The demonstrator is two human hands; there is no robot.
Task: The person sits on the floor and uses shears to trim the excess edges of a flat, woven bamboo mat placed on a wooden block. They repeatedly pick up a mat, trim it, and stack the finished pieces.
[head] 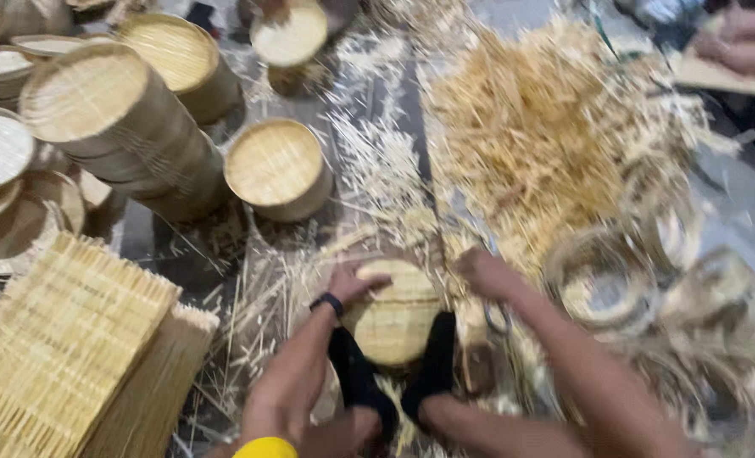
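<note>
Woven bamboo disc (pixel 394 318), matt, finely ribbed, pale straw. Stacked round lids (pixel 131 127) of the same dry split bamboo. Square mats (pixel 64 339) of slatted strips, rough-edged. Heap of offcuts (pixel 547 127), splintery, fibrous. Coiled bamboo hoops (pixel 602 284), smooth. Socks (pixel 356 377) of black cloth.

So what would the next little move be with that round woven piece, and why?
Probably a small turn of the round woven disc. The left hand rests on its rim, the right hand sits at its other edge with what look like scissors, and both feet brace it.
</note>
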